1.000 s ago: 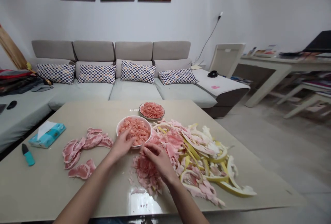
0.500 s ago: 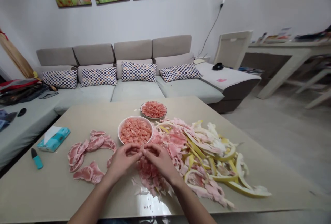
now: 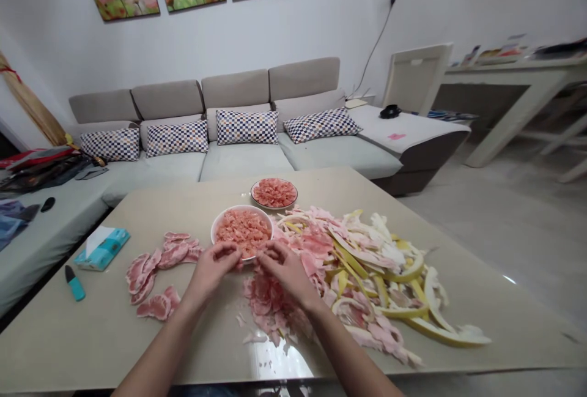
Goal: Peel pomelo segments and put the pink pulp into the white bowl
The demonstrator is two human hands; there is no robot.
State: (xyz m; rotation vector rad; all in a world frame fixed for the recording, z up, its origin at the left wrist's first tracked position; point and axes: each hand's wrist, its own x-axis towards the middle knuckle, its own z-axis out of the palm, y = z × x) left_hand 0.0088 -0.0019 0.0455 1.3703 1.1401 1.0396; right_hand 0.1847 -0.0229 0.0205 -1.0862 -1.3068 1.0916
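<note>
My left hand (image 3: pixel 211 268) and my right hand (image 3: pixel 284 268) are both curled at the near rim of a white bowl (image 3: pixel 241 231) filled with pink pomelo flesh. The fingers of each pinch something small and pink that I cannot make out. Under my right hand lies a heap of pink membrane scraps (image 3: pixel 270 302). Unpeeled pomelo segments (image 3: pixel 158 262) lie on the table to the left of my left hand. A second plate of pink flesh (image 3: pixel 274 192) stands behind the bowl.
A big pile of yellow and white pomelo peel (image 3: pixel 380 268) covers the table's right half. A teal tissue pack (image 3: pixel 101 248) and a teal-handled tool (image 3: pixel 74 282) lie at the left. A grey sofa (image 3: pixel 238 152) with checked cushions stands behind the table (image 3: pixel 92 323).
My left hand has come off the bowl's flesh and met my right hand at the bowl's near rim. The view has shifted slightly right and down.
</note>
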